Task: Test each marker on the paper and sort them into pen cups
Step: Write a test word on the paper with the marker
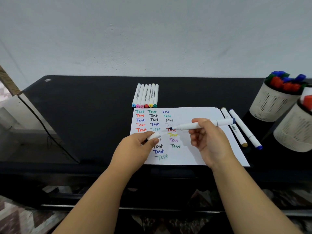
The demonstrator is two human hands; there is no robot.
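A single head-worn wide-angle camera looks forward and down from above the near edge of the black desk (84,102). It sits close over both forearms, facing the pale wall (152,31) behind, with floor showing below the desk.

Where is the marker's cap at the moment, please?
In the head view, the cap is pinched in the left hand, over the paper's left part, left of the marker.
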